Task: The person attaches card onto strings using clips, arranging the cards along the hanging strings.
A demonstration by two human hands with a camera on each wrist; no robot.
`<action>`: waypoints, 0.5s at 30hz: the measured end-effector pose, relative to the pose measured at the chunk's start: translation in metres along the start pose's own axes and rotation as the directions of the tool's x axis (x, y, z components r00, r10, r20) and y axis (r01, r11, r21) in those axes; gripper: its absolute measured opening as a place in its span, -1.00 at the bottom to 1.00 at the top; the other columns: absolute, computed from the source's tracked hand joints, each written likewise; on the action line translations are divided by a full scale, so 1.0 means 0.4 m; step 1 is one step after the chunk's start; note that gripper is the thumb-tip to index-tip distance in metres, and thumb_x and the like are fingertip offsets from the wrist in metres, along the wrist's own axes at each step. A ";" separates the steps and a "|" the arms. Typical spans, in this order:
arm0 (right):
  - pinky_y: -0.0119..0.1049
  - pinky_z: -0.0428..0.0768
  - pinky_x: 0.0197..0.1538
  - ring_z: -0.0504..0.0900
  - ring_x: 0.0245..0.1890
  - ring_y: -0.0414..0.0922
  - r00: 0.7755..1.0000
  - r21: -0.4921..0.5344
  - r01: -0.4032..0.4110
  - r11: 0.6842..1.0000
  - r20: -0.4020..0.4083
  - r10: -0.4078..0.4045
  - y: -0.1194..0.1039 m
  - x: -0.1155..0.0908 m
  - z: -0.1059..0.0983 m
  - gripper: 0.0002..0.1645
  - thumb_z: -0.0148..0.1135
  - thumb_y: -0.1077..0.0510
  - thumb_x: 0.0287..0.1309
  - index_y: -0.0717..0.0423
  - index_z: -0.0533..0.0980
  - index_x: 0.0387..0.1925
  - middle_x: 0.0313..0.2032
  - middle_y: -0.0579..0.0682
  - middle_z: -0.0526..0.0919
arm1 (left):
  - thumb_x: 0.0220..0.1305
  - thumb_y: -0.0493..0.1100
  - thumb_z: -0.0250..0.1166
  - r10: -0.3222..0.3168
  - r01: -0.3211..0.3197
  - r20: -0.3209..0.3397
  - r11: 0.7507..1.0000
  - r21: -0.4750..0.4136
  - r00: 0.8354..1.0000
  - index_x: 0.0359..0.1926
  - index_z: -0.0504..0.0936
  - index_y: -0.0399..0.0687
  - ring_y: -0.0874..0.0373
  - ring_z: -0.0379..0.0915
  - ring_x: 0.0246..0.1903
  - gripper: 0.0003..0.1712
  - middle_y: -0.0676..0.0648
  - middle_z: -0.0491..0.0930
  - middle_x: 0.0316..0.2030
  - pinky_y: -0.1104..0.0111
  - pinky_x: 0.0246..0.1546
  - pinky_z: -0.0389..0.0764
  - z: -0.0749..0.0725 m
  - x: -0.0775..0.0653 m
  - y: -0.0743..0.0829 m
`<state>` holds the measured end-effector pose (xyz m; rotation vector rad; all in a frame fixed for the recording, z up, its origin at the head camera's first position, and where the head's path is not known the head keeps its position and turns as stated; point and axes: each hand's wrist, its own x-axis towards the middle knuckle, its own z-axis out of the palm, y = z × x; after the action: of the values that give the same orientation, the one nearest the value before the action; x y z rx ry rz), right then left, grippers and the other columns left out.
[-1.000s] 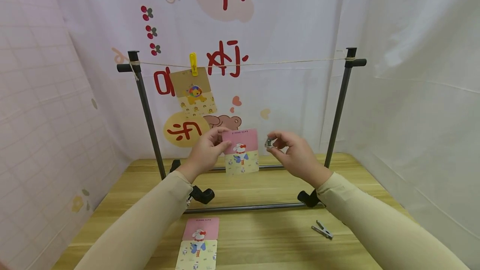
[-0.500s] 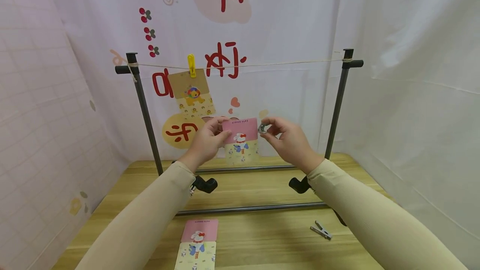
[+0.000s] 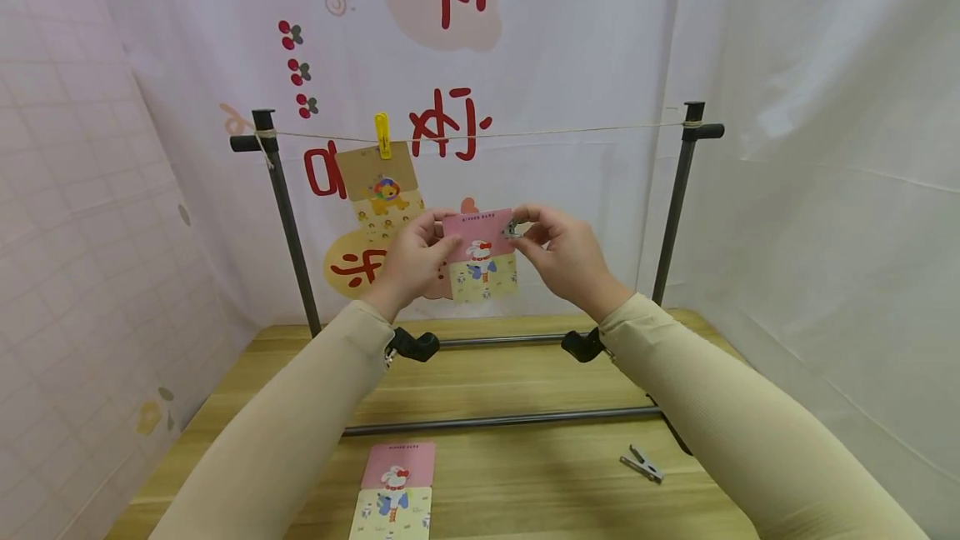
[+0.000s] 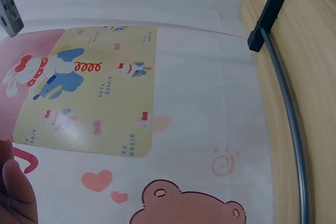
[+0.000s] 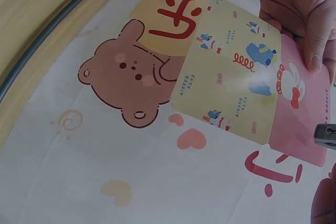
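Observation:
My left hand (image 3: 415, 261) pinches the left edge of a pink and yellow card (image 3: 482, 261) with a rabbit print, thumb on its front. In my right hand (image 3: 564, 252) is a small grey metal clothes peg (image 3: 513, 229), held between thumb and fingers at the card's upper right edge. The right wrist view shows the card (image 5: 226, 72) with the peg's tip (image 5: 324, 134) overlapping its pink part. Above the card a string (image 3: 555, 133) runs across. A tan card (image 3: 382, 182) with a lion hangs there from a yellow clothes peg (image 3: 383, 137).
A dark metal frame (image 3: 288, 223) carries the string between two posts. On the wooden table (image 3: 525, 482) lie another rabbit card (image 3: 395, 490) at the front left and a grey peg (image 3: 642, 465) at the right. A printed white curtain (image 3: 585, 40) stands behind.
Both hands have risen towards the string with the card and the grey peg. My right hand has moved left, bringing the peg from beside the card to its upper right edge.

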<state>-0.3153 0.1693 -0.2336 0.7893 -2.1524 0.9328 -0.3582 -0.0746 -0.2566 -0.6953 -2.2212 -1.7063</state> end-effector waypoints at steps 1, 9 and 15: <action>-0.34 0.49 -0.43 0.71 -0.38 -0.13 1.000 0.003 -0.001 1.000 -0.002 0.001 -0.001 0.006 0.000 -0.71 0.44 0.26 0.31 0.09 0.65 0.04 -0.33 0.02 0.78 | 0.57 -0.13 0.24 0.000 0.000 -0.001 1.000 -0.004 1.000 0.26 0.59 0.09 0.02 0.62 -0.11 -0.68 -0.13 0.66 -0.04 0.36 -0.20 0.75 -0.001 0.004 0.004; -0.36 0.47 -0.42 0.69 -0.42 -0.11 0.999 0.017 -0.011 1.000 -0.031 0.011 -0.017 0.058 0.000 -0.74 0.43 0.25 0.33 0.09 0.67 0.03 -0.33 0.07 0.82 | 0.61 -0.08 0.18 0.033 -0.033 -0.005 0.999 -0.002 0.999 0.32 0.54 0.18 0.02 0.61 -0.07 -0.65 -0.10 0.63 0.00 0.27 -0.10 0.76 -0.002 0.031 0.033; -0.41 0.47 -0.41 0.72 -0.37 -0.04 0.998 0.032 -0.031 0.999 -0.057 0.033 -0.036 0.104 -0.004 -0.78 0.40 0.24 0.35 0.08 0.68 0.01 -0.19 0.06 0.83 | 0.64 -0.10 0.12 0.050 -0.050 -0.015 0.998 -0.026 0.999 0.37 0.48 0.16 -0.01 0.61 -0.03 -0.62 -0.14 0.57 0.02 0.17 -0.01 0.77 -0.004 0.052 0.059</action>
<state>-0.3294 0.1514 -0.1960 0.7366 -2.1111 0.9954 -0.3642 -0.0669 -0.2267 -0.7363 -2.1571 -1.7135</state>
